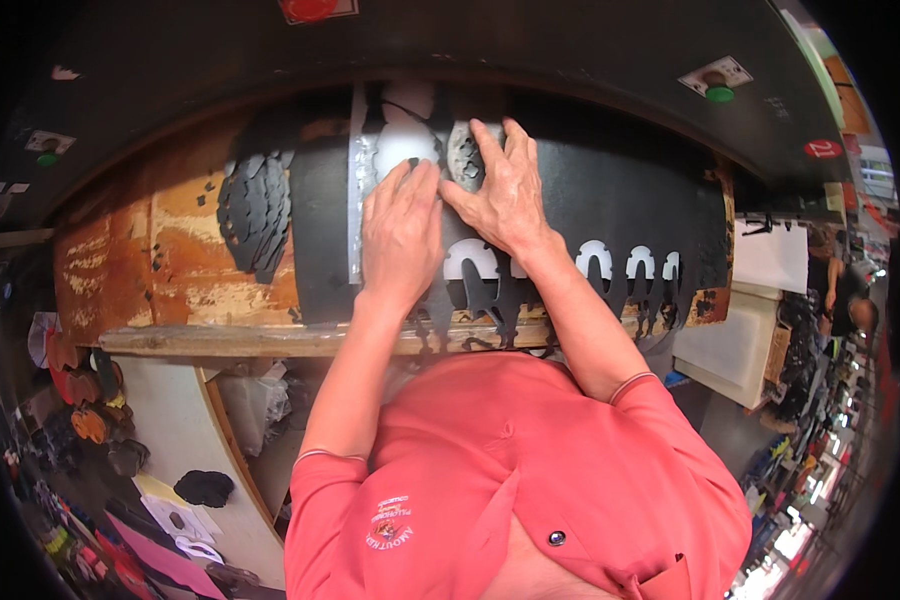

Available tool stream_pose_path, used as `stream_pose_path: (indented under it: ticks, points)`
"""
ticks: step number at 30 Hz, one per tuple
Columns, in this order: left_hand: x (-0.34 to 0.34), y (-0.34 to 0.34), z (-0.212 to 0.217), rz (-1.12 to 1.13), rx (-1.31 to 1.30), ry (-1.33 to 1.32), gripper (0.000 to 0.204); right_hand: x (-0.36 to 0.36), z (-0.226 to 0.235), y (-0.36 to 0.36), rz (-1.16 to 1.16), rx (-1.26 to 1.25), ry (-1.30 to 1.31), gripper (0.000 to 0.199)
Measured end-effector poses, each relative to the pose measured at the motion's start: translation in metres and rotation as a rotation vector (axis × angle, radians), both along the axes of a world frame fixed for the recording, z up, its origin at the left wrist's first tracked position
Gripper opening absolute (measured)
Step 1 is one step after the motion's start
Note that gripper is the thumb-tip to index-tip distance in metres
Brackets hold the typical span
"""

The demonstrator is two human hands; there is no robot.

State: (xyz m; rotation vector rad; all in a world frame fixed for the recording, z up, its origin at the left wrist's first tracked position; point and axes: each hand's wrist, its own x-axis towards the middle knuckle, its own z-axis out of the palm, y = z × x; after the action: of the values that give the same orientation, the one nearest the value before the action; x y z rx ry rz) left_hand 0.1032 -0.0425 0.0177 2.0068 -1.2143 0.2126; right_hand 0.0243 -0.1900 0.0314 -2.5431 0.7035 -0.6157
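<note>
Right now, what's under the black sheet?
White surface shows through arched cutouts along the near edge of the black sheet; whatever lies beneath its solid part is covered.

Head-worn fisheye, facing down, close above fingers (pixel 489 147) and workbench (pixel 105 270).

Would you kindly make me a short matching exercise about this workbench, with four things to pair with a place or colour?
1. Sheet
2. Pile of black pieces
3. Shirt
4. Upper-right button

A. Green
B. Pinkish red
C. Beneath the left hand and right hand
D. Left of both hands

Pairs: 1-C, 2-D, 3-B, 4-A
</note>
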Motion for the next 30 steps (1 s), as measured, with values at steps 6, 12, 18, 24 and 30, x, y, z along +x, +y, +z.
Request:
stream_pose_path:
  ticks: [6,12,18,24,30]
  points:
    - [-0.001,0.003,-0.004,0.0,0.079,0.036,0.047,-0.02,0.004,-0.022,-0.002,0.392,-0.142,0.08]
    - [-0.009,-0.012,0.019,0.0,-0.101,0.086,0.039,-0.045,0.011,-0.056,0.111,1.239,-0.534,0.07]
    - [-0.032,-0.06,0.032,-0.188,-0.036,0.801,0.04,-0.045,0.007,-0.054,0.05,1.345,-0.61,0.067]
    - [-0.029,-0.063,0.022,-0.23,-0.07,1.147,0.034,-0.044,0.007,-0.057,0.08,1.39,-0.64,0.064]
    - [-0.013,-0.026,0.024,0.038,-0.109,0.978,0.023,-0.044,0.003,-0.056,0.079,1.347,-0.644,0.064]
